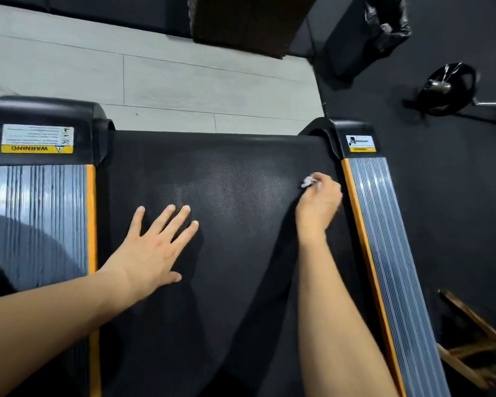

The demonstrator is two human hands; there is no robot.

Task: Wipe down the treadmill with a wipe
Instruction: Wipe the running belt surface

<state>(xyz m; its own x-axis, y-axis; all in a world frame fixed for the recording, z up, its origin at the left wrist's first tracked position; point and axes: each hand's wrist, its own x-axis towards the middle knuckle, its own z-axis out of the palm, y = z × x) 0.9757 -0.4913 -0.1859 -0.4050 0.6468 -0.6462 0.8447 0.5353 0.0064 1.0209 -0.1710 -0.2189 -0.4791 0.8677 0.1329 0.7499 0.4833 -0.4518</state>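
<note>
From the head view, the right hand grips a small white wipe on the far right of the black treadmill belt; it should press flat and rub in long rows. The left hand rests on the belt, fingers straight. Most of the wipe hides under the fingers, and it looks blurry.
</note>
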